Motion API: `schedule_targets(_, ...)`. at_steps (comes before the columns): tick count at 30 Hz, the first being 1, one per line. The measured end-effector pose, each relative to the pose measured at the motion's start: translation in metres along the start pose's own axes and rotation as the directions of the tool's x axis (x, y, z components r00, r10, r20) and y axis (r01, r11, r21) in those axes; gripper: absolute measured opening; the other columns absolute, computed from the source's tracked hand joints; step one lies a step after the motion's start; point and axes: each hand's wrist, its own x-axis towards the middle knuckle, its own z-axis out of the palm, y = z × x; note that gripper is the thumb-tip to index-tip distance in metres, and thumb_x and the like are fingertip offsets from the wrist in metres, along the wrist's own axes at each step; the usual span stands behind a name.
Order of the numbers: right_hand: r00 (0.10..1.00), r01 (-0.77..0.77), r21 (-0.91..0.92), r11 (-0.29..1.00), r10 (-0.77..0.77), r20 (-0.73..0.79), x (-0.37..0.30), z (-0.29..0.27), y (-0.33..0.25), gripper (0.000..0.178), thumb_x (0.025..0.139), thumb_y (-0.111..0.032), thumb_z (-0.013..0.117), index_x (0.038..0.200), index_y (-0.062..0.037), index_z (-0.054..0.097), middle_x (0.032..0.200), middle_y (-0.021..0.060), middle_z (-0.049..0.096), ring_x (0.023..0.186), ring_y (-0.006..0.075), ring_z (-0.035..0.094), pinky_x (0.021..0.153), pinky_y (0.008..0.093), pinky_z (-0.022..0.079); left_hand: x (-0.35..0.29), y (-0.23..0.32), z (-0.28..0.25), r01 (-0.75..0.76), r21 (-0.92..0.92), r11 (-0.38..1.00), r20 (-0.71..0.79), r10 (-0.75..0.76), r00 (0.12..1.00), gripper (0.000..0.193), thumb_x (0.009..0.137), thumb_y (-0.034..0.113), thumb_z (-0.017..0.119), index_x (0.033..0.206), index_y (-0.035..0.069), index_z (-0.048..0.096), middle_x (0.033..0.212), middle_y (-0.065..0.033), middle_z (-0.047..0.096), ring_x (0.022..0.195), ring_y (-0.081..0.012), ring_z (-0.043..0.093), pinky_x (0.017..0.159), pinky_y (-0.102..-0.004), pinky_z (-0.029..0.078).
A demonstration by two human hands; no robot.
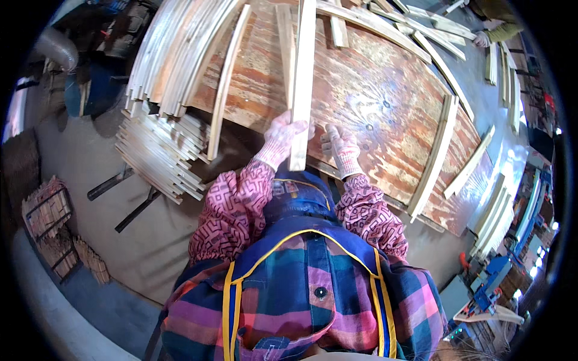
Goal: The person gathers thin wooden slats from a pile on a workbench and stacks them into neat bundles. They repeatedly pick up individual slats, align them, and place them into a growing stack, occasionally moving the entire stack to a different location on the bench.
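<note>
A long pale wooden strip (303, 72) runs away from me over the table, with its near end just past the table's edge by my apron. My left hand (280, 137), in a pale knit glove, is closed round the strip near that end. To the right of the strip, my right hand (342, 148) is gloved too, with loosely bent fingers apart and nothing visible in them. It hovers near the front edge of the worn plywood tabletop (343, 72). Another strip (284, 48) lies partly behind the held one.
Stacked wooden strips (174, 54) cover the table's left side, with more below (159, 153). Loose strips (435, 156) lie at the right and far edges. Another person's gloved hand (481, 40) is at the far right. Bundled wood (51, 222) stands on the floor at left.
</note>
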Motion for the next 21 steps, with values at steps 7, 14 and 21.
schedule_targets(7,0.987,-0.045,-0.864,0.501,-0.109,-0.114,0.002,0.102,-0.081,0.09,0.083,-0.043,0.07,0.151,-0.0159,0.018,0.126,0.0256,0.055,0.104,0.0414,0.065,0.09,0.0479,0.052,-0.04,0.005,-0.067,-0.059,0.055,0.997,-0.098,0.065,0.993,0.036,0.089,0.0,0.062,0.125,0.002,0.059,0.099,-0.008,0.068,0.081,-0.0191,0.068,0.075,-0.0336,0.06)
schedule_targets(14,0.986,-0.164,-0.841,0.515,0.06,-0.156,-0.016,0.068,-0.105,0.085,0.079,-0.03,0.072,0.148,-0.0142,0.024,0.126,0.025,0.055,0.105,0.0405,0.065,0.085,0.051,0.054,-0.057,0.004,-0.09,0.008,0.071,0.997,-0.199,0.006,0.98,0.03,0.089,0.003,0.062,0.119,0.002,0.059,0.096,-0.0083,0.066,0.082,-0.0202,0.068,0.074,-0.0337,0.06)
schedule_targets(21,0.995,-0.099,-0.885,0.456,0.032,-0.095,-0.012,0.053,-0.073,0.097,0.077,-0.05,0.066,0.154,-0.0121,0.02,0.124,0.0247,0.057,0.11,0.0368,0.063,0.092,0.0443,0.051,-0.043,0.006,-0.086,-0.003,0.018,1.0,-0.157,0.006,0.988,0.029,0.091,0.008,0.065,0.118,0.0,0.059,0.097,-0.0103,0.068,0.081,-0.0213,0.069,0.073,-0.0353,0.061)
